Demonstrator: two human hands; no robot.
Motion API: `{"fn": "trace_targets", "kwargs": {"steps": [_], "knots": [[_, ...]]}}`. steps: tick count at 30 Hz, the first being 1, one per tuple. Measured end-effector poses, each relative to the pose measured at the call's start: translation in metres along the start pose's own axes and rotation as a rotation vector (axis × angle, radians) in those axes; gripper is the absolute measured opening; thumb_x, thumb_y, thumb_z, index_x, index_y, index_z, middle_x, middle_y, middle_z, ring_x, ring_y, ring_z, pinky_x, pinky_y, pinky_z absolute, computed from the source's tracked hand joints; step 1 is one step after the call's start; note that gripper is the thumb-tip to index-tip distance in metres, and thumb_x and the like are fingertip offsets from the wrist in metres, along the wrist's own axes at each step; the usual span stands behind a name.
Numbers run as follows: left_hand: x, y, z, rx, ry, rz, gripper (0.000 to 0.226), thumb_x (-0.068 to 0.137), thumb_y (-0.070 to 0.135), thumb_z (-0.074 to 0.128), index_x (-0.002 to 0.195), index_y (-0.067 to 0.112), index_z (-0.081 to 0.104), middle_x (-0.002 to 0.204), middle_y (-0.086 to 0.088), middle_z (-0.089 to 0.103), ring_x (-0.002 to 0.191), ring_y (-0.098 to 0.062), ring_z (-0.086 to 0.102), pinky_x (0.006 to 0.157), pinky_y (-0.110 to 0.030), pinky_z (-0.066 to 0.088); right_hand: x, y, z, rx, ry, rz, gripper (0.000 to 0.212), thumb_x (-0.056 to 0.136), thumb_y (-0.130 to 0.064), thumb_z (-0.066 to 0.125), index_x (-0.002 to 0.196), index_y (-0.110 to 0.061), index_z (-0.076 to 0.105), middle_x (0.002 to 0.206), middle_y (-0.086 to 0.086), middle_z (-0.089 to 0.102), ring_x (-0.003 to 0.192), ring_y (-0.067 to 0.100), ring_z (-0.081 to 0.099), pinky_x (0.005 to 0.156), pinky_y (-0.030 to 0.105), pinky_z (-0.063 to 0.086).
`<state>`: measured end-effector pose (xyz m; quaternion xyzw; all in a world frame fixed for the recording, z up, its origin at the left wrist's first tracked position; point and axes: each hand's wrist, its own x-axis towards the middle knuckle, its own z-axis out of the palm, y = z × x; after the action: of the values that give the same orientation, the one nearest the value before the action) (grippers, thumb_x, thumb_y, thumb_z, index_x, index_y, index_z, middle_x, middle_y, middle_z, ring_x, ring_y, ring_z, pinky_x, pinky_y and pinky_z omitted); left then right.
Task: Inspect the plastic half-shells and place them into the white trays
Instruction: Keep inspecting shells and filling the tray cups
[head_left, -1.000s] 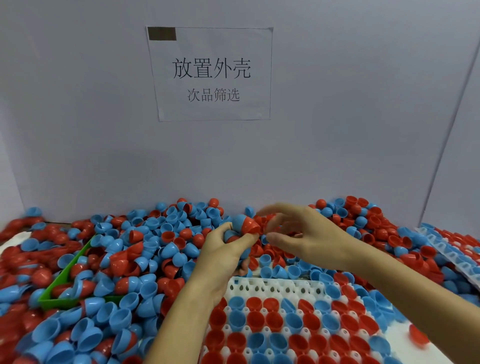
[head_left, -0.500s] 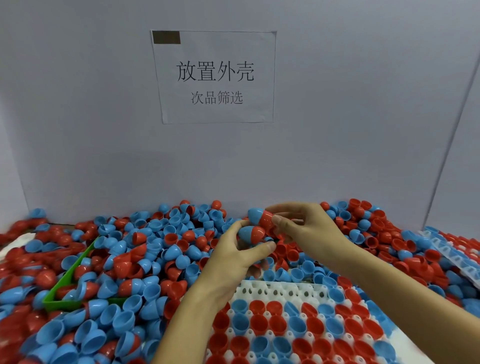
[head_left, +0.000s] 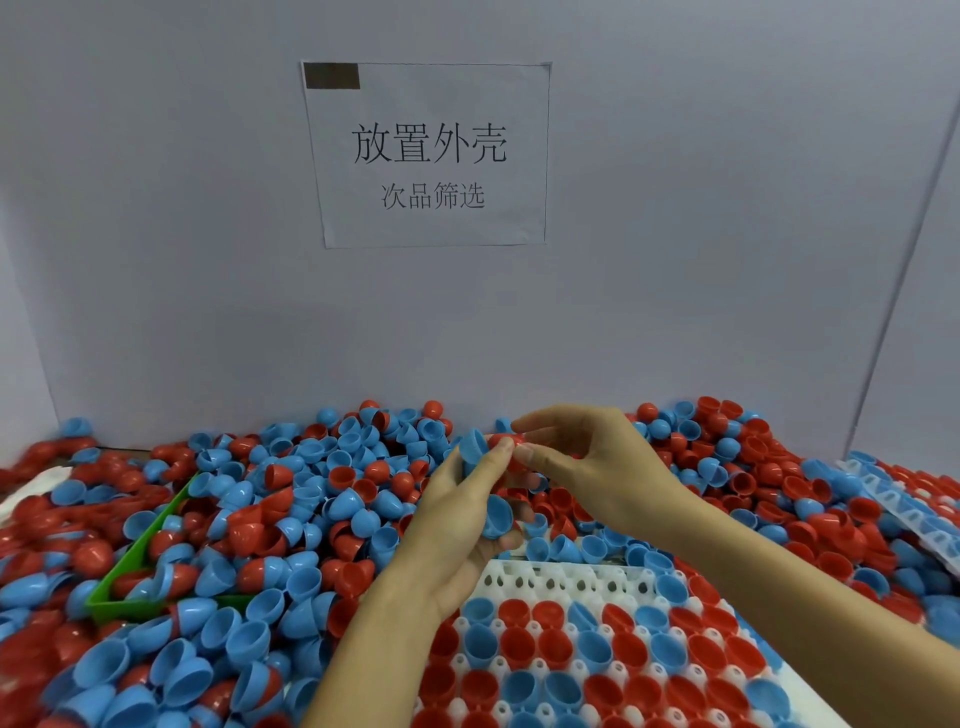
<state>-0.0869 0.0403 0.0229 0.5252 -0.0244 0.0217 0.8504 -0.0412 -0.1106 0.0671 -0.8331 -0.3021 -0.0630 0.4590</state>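
**Shells pulled apart above the pile, tray waiting below**

Since half a second ago, one of the two joined blue-and-red pieces seen between the hands has been lowered into the left palm, and a blue half-shell (head_left: 496, 514) is now cradled there by the curled lower fingers. The left hand (head_left: 457, 525) has been turned a little, and the right hand (head_left: 587, 467) is kept at nearly the same place above the loose pile (head_left: 311, 499).

At the top, a blue shell (head_left: 475, 447) is pinched by the left thumb and forefinger, and a red shell (head_left: 503, 446) touching it is pinched by the right fingertips. The other right fingers are spread loosely. Whether the two are fully separated cannot be told.

The step in hand is judged to be separation and inspection, before placing. The white tray (head_left: 561, 579) lies just below the hands; its far row of cups is seen unfilled, while nearer rows are filled with red and blue shells. For the next move, each shell should be checked, turned open side up and pressed into a free cup of the far row.

A green bin (head_left: 135, 571) lies to the left among the shells.
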Motion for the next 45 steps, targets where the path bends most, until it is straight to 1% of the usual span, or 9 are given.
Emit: {"fn": "trace_targets", "kwargs": {"steps": [11,23,25,29,31,32,36,40,45], "knots": [[0.001,0.002,-0.001,-0.048,0.069,0.016,0.014,0.089,0.036,0.071,0.089,0.024,0.078,0.087,-0.003,0.075,0.055,-0.014,0.057,0.051,-0.024,0.051,-0.003,-0.004,0.003,0.028,0.016,0.033,0.019,0.09,-0.031,0.071,0.108,-0.026,0.074,0.094,-0.015,0.076,0.088,-0.003,0.07,0.074,0.011,0.054],[0.003,0.006,-0.003,-0.11,0.187,0.007,0.02,0.092,0.035,0.068,0.102,0.018,0.066,0.076,-0.008,0.071,0.05,-0.013,0.054,0.043,-0.021,0.046,-0.01,-0.012,-0.006,0.401,0.067,0.185,0.02,0.092,-0.023,0.067,0.111,-0.026,0.069,0.1,-0.003,0.076,0.089,0.01,0.073,0.074,0.022,0.057],[0.004,0.007,-0.005,-0.113,0.192,-0.013,0.019,0.092,0.035,0.069,0.098,0.017,0.066,0.072,-0.006,0.07,0.049,-0.012,0.054,0.044,-0.021,0.046,-0.013,-0.026,-0.014,0.462,0.226,0.098,0.022,0.087,-0.029,0.067,0.11,-0.027,0.068,0.098,-0.004,0.075,0.089,0.01,0.072,0.073,0.022,0.058],[0.004,0.009,-0.004,-0.102,0.178,-0.037,0.021,0.092,0.036,0.068,0.092,0.015,0.067,0.072,-0.006,0.068,0.049,-0.012,0.053,0.04,-0.02,0.039,-0.008,-0.063,-0.033,0.445,0.97,-0.326,0.017,0.093,-0.029,0.067,0.108,-0.034,0.061,0.099,-0.008,0.069,0.096,0.009,0.069,0.078,0.022,0.057],[0.002,0.008,-0.003,-0.091,0.147,-0.052,0.026,0.092,0.036,0.067,0.099,0.011,0.065,0.074,-0.007,0.066,0.051,-0.013,0.052,0.04,-0.021,0.038,0.011,-0.077,-0.031,0.437,1.052,-0.376,0.022,0.094,-0.028,0.067,0.115,-0.025,0.06,0.104,-0.007,0.066,0.097,0.01,0.068,0.079,0.023,0.057],[0.001,0.007,-0.003,-0.088,0.136,-0.063,0.028,0.092,0.036,0.068,0.102,0.01,0.064,0.074,-0.007,0.065,0.051,-0.013,0.052,0.041,-0.021,0.039,0.022,-0.082,-0.026,0.37,0.957,-0.324,0.028,0.095,-0.027,0.067,0.121,-0.02,0.061,0.106,-0.005,0.066,0.097,0.011,0.068,0.08,0.025,0.058],[-0.002,0.007,-0.003,-0.135,0.088,-0.115,0.03,0.084,0.037,0.075,0.101,0.012,0.069,0.072,-0.007,0.061,0.052,-0.012,0.051,0.044,-0.021,0.042,0.045,-0.071,-0.002,-0.156,0.136,0.061,0.055,0.097,-0.029,0.061,0.148,-0.02,0.042,0.137,0.002,0.055,0.115,0.015,0.06,0.097,0.032,0.051],[0.0,0.009,-0.006,-0.164,0.081,-0.093,0.024,0.08,0.041,0.075,0.085,0.017,0.076,0.072,-0.006,0.062,0.055,-0.011,0.054,0.048,-0.021,0.046,0.019,-0.044,0.007,-0.216,0.142,-0.05,0.025,0.095,-0.014,0.059,0.115,-0.029,0.063,0.093,-0.009,0.065,0.08,0.0,0.062,0.067,0.009,0.051],[0.0,0.006,-0.003,-0.177,0.1,-0.07,0.032,0.09,0.044,0.068,0.095,0.014,0.078,0.08,-0.008,0.069,0.058,-0.011,0.059,0.049,-0.023,0.048,-0.009,-0.021,0.017,-0.316,0.092,-0.085,0.016,0.088,-0.026,0.072,0.102,-0.034,0.07,0.08,-0.013,0.065,0.077,0.003,0.061,0.073,0.018,0.053]]}}
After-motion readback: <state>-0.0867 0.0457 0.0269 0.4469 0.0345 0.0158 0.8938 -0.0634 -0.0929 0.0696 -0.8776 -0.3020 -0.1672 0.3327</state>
